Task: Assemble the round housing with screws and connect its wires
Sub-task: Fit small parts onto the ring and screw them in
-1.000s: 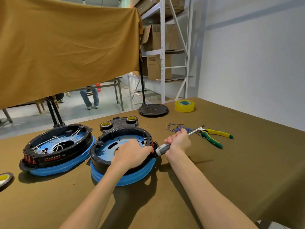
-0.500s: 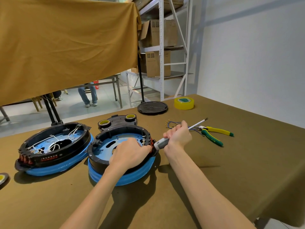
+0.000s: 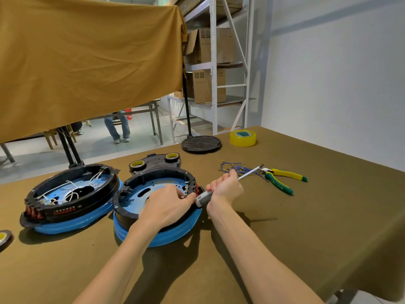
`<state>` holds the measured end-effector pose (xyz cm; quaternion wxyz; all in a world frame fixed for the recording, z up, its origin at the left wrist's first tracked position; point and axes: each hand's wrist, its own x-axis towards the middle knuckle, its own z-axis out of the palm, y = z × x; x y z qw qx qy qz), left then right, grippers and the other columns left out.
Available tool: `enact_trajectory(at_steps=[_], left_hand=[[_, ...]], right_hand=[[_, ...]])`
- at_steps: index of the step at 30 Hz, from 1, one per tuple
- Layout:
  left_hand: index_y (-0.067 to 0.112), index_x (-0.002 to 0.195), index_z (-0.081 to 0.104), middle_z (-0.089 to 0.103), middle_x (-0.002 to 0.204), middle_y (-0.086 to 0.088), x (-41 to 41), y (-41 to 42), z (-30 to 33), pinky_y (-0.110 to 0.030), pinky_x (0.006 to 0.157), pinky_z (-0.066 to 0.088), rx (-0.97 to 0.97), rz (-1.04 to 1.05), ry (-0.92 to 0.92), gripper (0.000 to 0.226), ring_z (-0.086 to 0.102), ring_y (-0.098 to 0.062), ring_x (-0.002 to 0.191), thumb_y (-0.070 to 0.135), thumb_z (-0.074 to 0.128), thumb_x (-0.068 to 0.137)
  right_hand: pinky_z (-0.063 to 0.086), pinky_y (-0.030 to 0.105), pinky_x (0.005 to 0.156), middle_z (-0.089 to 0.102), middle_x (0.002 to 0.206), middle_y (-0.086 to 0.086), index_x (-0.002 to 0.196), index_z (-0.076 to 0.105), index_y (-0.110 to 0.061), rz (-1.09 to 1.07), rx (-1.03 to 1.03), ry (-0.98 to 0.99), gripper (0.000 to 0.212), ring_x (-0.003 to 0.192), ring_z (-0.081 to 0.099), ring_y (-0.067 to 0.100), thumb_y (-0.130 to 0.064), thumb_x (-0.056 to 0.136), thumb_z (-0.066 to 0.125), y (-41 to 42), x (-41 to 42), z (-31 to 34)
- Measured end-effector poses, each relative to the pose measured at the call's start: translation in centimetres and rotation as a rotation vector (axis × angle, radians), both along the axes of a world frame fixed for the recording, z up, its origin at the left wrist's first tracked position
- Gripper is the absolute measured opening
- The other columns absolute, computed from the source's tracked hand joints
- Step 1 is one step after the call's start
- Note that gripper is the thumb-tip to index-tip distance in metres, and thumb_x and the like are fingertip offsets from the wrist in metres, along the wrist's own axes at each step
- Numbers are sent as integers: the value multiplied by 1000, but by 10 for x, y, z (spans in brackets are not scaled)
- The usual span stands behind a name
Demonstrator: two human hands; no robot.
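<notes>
1. On the olive-brown bench [image 3: 306, 227] in front of me, the round housing [image 3: 140, 189], a black ring over a blue base, lies flat just ahead of my forearms.
2. My left hand [image 3: 167, 205] rests on the housing's right inner side, its fingers curled down at the small metal terminals by the rim; I cannot tell whether they pinch a screw or only steady the part.
3. My right hand [image 3: 225, 187] has its grip wrapped round a grey-handled screwdriver [image 3: 202, 198], just outside the housing's right edge. The shaft points up and away to the right, not at the housing.
4. To do this step well, I judge I should bring the tip round to the screw hole, keep the shaft square to it, and hold the housing down with my left hand so it does not slide.
5. The loose blue wires [image 3: 232, 168] wait on the bench just beyond my right hand, beside yellow-and-green pliers [image 3: 282, 178].
6. A second housing [image 3: 70, 194], already threaded with white wires, sits to the left, apart from mine.
7. Writing: the green pliers handle carries yellow letters too small to read with confidence. The second housing has red lettering on its side, seen upside down and unreadable.
</notes>
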<state>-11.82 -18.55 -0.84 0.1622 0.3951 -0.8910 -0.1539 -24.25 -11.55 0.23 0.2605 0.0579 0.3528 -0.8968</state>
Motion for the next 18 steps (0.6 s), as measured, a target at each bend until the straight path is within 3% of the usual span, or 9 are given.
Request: enact_trajectory(at_steps=[5, 12, 15, 18], left_hand=[[21, 59, 44, 34, 49, 5, 3, -1, 2, -31, 54, 33, 24, 15, 69, 55, 37, -14, 47, 55, 40, 102], [17, 63, 38, 34, 57, 1, 0, -2, 6, -34, 56, 28, 92, 48, 28, 37, 33, -19, 56, 29, 46, 97], [17, 66, 39, 36, 61, 0, -3, -1, 7, -32, 56, 28, 108, 62, -3, 37, 35, -17, 57, 32, 42, 100], [20, 69, 41, 41, 64, 0, -4, 2, 8, -33, 61, 33, 119, 57, -40, 48, 41, -17, 59, 50, 32, 105]], right_hand=[[32, 22, 39, 33, 43, -5, 61, 39, -18, -7, 9, 9, 44, 35, 30, 13, -26, 103, 50, 0, 1, -2], [30, 22, 39, 32, 43, -6, 60, 36, -18, -26, 3, 46, 46, 35, 29, 13, -24, 103, 48, -4, 2, -1], [31, 22, 39, 32, 43, -6, 60, 37, -18, -14, 0, 46, 45, 36, 30, 12, -24, 104, 48, -2, 4, 0], [34, 24, 41, 34, 46, -4, 63, 40, -17, 47, 4, 42, 42, 37, 33, 12, -23, 103, 50, 2, 1, -1]])
